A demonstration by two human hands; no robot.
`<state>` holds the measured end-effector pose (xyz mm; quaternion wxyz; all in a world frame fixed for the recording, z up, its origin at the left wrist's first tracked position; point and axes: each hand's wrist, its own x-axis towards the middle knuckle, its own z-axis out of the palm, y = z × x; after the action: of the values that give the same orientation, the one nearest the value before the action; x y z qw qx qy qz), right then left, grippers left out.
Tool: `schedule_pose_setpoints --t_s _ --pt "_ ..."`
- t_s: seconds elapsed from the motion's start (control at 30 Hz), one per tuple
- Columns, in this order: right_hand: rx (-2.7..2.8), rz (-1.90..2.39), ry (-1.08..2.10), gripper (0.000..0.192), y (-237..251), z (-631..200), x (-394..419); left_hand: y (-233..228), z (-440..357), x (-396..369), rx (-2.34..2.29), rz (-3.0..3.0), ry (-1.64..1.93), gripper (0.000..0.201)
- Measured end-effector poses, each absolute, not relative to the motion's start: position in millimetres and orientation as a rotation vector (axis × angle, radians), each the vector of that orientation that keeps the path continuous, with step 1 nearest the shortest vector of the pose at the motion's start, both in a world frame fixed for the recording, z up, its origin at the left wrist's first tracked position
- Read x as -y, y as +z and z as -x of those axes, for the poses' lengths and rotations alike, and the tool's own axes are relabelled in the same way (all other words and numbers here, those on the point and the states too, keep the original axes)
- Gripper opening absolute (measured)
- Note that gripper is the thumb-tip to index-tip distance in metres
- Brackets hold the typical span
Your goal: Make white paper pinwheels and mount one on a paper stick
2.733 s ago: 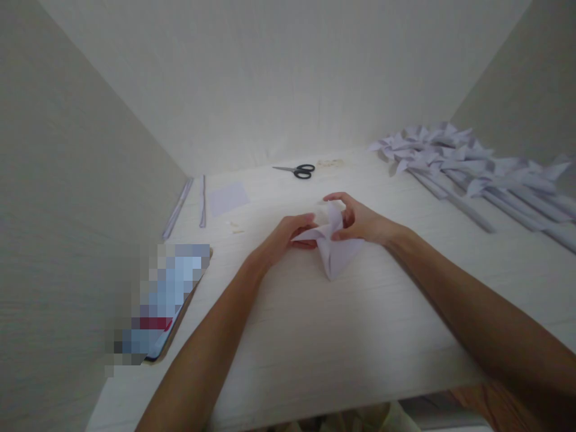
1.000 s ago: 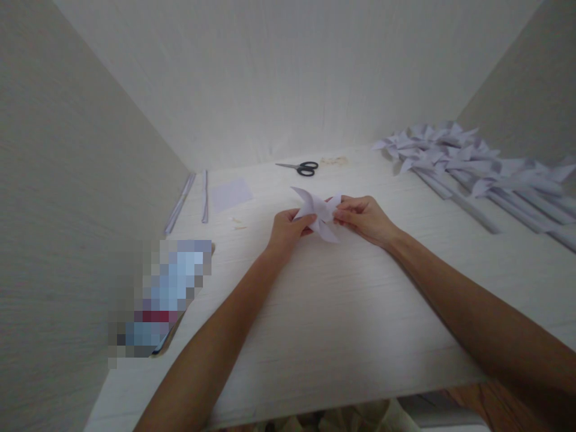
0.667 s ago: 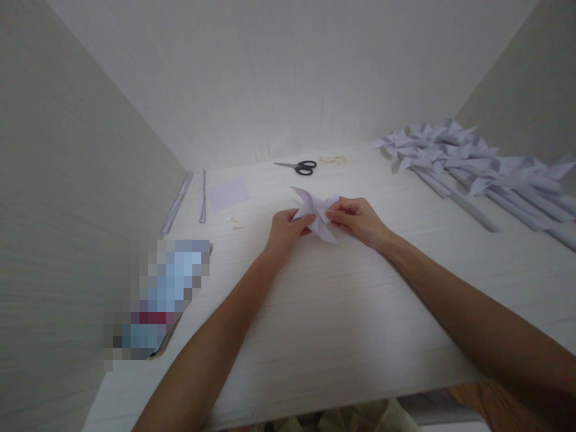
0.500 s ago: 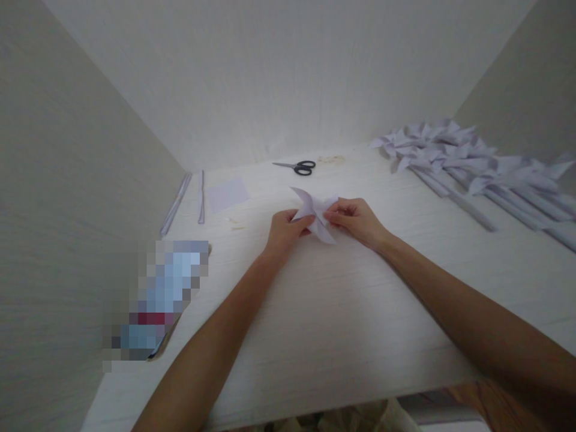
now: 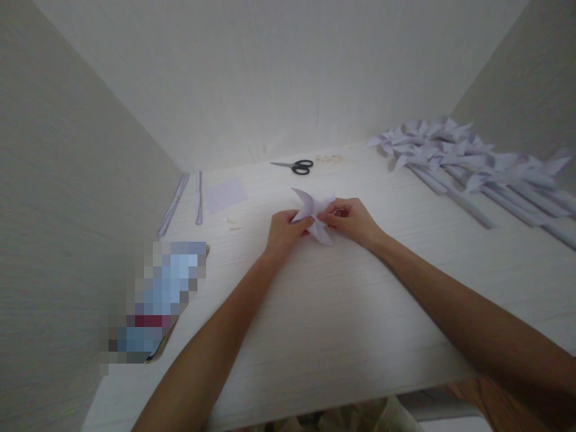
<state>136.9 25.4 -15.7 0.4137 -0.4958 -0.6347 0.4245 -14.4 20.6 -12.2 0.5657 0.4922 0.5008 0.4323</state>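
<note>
Head cam looks down on a pale wood-grain table [image 5: 342,312] set in a white-walled booth. Both hands meet near the table's middle, w/ a folded paper pinwheel [image 5: 312,213] between them. Left hand [image 5: 284,230] pinches the pinwheel's left side, thumb on top of the paper, fingers under it. Right hand [image 5: 353,219] grips the right side, fingertips curled in at the pinwheel's centre (what exactly they press there is too small to tell). Pinwheel sits just above the table, one pointed blade sticking up-left, another pointing down toward the person.

Behind the hands, near the back wall, black-handled scissors [image 5: 292,166] lie flat, blades pointing left. Just right of them is a small pile of pale scraps [image 5: 328,159]. Left of the scissors, a square sheet of paper [image 5: 226,194] lies flat, and further left two thin paper sticks [image 5: 198,198] lie side by side, running front to back. A few tiny bits [image 5: 231,224] lie between the sheet and the left hand.

On the far right, well apart from the hands, a pile of finished pinwheels on sticks [image 5: 468,162] lies spread out. At front left a blurred-out object [image 5: 155,300] sits at the table's edge.
</note>
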Motion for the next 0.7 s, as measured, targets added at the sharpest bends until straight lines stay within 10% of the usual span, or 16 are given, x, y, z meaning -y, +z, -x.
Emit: schedule_pose_setpoints --t_s 0.7 --pt "1.671 1.318 0.917 0.022 -10.8 -133.9 -22.4 -15.4 15.4 -21.0 -1.246 -1.296 1.007 0.017"
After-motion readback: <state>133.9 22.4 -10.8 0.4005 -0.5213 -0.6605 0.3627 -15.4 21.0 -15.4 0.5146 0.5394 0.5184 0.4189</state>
